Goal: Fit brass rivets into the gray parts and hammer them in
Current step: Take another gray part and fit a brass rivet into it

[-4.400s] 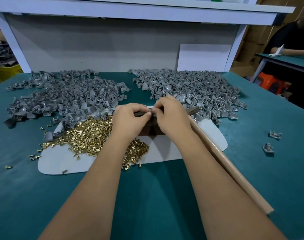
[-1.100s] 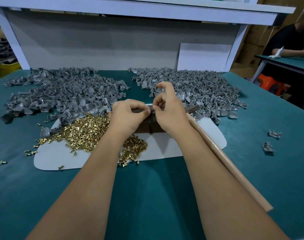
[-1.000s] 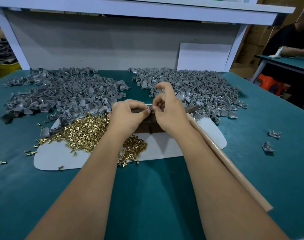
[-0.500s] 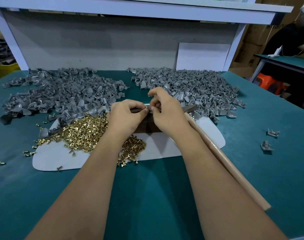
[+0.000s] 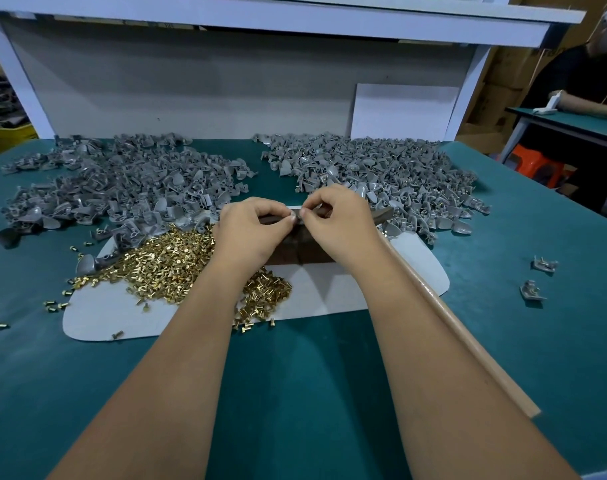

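Bare green table (image 5: 295, 393) open toward the near edge, piles of gray parts (image 5: 122, 188) behind, brass rivets (image 5: 170, 265) just left, left hand (image 5: 250, 230) and right hand (image 5: 336, 223) fingertips meeting, pinching one small gray part (image 5: 297, 214) above a dark block (image 5: 295, 254), hammer handle (image 5: 451, 327) alongside the right forearm.

Teal table mat (image 5: 295, 393), covering the work surface. White oval board (image 5: 329, 292), lying flat on the mat near its middle. Dark brown block (image 5: 288, 254), standing on the board. White shelf frame (image 5: 295, 20) with two white uprights, running across the back over a gray back panel (image 5: 208, 88). White rectangular sheet (image 5: 404, 110), leaning upright against the back panel at right. Yellow bin (image 5: 4, 138), far left, partly hidden by the left upright. Second teal table (image 5: 572, 124), far right, with a person in dark clothing (image 5: 572, 74) seated at it. Orange stool (image 5: 534, 161), under that table.
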Demonstrator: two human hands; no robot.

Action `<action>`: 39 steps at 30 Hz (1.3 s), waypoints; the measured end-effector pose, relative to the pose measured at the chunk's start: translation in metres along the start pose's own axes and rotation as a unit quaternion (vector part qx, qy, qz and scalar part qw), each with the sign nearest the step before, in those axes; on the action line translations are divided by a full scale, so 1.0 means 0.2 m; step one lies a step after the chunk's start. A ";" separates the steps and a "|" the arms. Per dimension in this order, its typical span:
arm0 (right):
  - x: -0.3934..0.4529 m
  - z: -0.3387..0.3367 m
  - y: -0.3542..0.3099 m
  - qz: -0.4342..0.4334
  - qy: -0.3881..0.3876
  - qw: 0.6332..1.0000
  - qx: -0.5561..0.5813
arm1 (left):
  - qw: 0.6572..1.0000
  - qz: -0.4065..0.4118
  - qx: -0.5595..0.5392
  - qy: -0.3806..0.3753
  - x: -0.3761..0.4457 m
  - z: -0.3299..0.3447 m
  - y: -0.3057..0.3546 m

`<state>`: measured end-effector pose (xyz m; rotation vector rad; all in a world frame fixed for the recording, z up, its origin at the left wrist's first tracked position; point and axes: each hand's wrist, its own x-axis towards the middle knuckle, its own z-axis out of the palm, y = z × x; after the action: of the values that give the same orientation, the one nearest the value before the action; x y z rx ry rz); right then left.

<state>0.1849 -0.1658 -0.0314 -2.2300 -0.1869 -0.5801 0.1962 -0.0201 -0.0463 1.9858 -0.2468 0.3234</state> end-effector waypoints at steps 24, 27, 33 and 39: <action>0.03 0.01 -0.07 -0.021 -0.024 0.987 -0.159 | 1.000 -0.003 -0.008 0.015 0.00 0.02 0.00; 0.04 0.00 -0.09 0.004 -0.036 0.986 -0.162 | 1.000 -0.003 -0.012 0.013 0.00 0.02 0.00; 0.03 0.01 -0.09 0.053 -0.017 0.992 -0.111 | 1.000 0.006 -0.007 0.002 0.00 0.01 0.00; 0.00 0.01 -0.06 0.051 -0.013 0.997 -0.056 | 1.000 0.003 -0.017 -0.001 -0.01 0.00 0.01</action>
<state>0.1823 -0.1569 -0.0233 -2.3417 -0.0538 -0.5185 0.1939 -0.0205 -0.0457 1.9513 -0.2572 0.3189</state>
